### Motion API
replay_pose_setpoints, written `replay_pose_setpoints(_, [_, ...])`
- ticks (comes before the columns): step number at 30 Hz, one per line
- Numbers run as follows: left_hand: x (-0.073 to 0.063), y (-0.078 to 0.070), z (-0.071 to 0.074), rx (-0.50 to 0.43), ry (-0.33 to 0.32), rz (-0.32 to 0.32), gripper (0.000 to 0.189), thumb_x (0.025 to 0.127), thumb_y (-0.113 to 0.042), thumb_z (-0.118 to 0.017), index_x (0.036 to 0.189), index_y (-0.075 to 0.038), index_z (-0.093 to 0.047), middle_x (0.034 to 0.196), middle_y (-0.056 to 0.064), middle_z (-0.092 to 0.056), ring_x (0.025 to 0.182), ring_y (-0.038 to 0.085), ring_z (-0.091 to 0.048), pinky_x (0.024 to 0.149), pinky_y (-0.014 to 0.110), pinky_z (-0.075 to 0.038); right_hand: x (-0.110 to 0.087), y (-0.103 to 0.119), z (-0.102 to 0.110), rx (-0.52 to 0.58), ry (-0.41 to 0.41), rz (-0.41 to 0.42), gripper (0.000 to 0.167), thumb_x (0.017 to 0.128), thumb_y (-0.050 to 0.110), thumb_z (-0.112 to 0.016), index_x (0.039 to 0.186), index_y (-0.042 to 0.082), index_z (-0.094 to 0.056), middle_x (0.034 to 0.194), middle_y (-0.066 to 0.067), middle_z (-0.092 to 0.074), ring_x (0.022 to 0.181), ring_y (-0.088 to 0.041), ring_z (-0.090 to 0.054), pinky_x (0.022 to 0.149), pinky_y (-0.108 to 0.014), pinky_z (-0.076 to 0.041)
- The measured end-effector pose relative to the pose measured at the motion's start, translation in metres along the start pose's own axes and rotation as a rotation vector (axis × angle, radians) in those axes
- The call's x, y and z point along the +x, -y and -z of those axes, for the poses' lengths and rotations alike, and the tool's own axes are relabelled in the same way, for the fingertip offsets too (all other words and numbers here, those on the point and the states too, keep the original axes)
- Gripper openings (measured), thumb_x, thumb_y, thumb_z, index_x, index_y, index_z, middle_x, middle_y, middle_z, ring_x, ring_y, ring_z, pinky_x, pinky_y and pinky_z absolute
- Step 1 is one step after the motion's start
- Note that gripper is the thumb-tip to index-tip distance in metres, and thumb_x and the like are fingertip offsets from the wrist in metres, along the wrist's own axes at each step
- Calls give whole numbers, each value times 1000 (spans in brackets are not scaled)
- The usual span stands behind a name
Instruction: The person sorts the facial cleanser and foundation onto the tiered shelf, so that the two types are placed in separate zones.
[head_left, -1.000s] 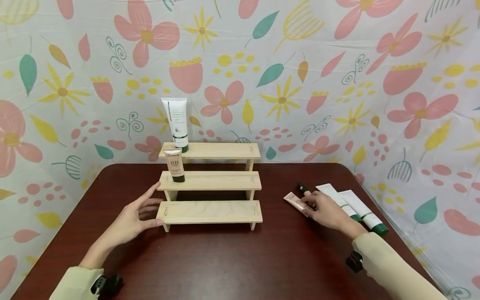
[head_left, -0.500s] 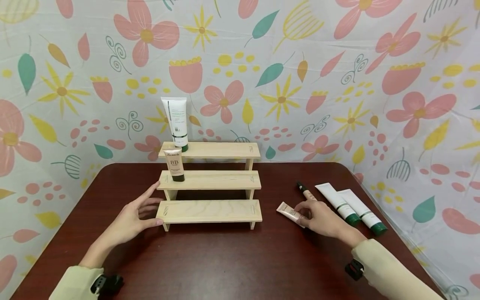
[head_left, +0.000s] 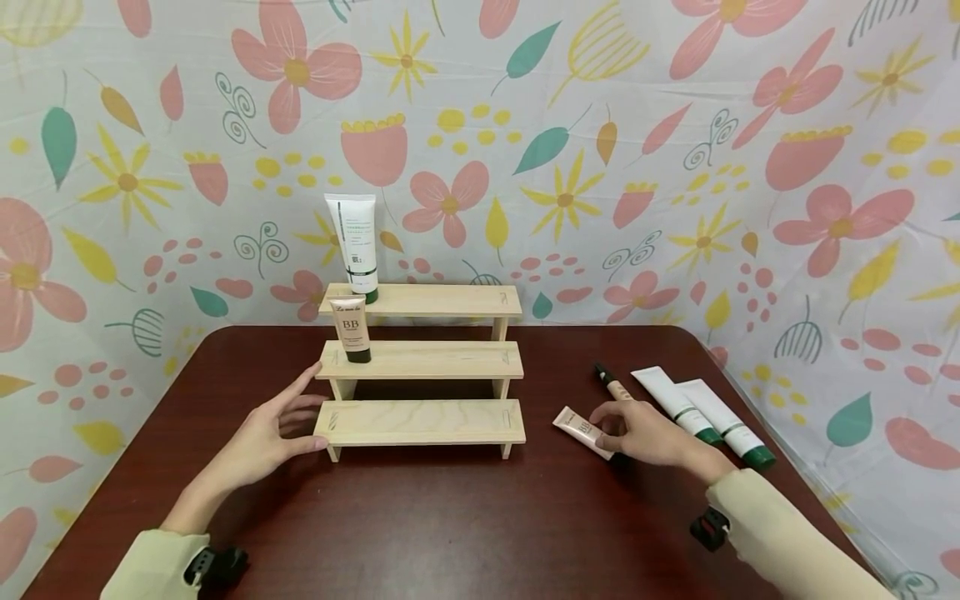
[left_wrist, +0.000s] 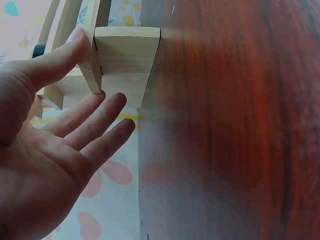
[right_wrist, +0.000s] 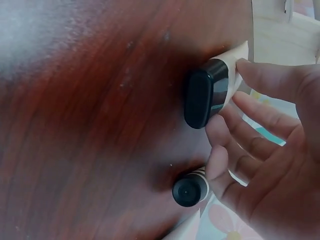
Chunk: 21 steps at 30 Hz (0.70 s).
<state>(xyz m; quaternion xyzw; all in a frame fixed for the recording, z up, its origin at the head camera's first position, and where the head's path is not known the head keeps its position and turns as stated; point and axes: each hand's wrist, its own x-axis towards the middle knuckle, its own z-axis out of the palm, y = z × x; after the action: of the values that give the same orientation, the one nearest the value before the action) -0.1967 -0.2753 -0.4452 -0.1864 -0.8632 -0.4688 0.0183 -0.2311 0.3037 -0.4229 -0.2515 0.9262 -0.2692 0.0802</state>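
Observation:
My left hand (head_left: 262, 433) touches the left end of a three-step wooden stand (head_left: 427, 421), thumb at the lowest step and index fingertip by the middle one. The other fingers extend loosely beside the stand's side piece (left_wrist: 127, 52) in the left wrist view. On the right, my right hand (head_left: 648, 437) pinches a small beige BB cream tube (head_left: 577, 427) between thumb and fingers, close over the table. Its black cap (right_wrist: 199, 100) faces the right wrist camera. A matching BB cream tube (head_left: 351, 327) stands upright on the middle step, and a white tube with a green cap (head_left: 358, 242) on the top step.
Past my right hand lies a slim beige tube with a black cap (head_left: 617, 387). Two white green-capped tubes (head_left: 671, 400) lie side by side near the right edge of the dark wooden table (head_left: 450, 525). A flowered cloth (head_left: 480, 100) hangs behind and at the sides.
My right hand has drawn the BB cream tube a little left and nearer to me, away from the slim tube. My left hand has stayed at the stand.

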Motion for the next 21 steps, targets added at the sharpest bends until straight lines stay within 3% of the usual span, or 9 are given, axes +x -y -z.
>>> replay_pose_setpoints(18, [-1, -1, 0, 4, 5, 9, 110, 87, -8, -88, 170, -32, -21, 143, 25, -60, 124, 41, -64, 101, 56, -53, 11, -3, 1, 2, 14, -98, 32, 85, 23, -90, 105, 4, -72, 75, 2, -62, 60, -9, -52, 59, -26, -43])
replay_pose_setpoints(21, [-1, -1, 0, 7, 5, 9, 110, 87, -9, -89, 170, -32, -20, 143, 25, -60, 124, 41, -64, 101, 56, -52, 11, -2, 1, 14, 34, -124, 28, 85, 26, -91, 97, 8, -72, 87, -4, -61, 60, -11, -53, 58, -27, -43])
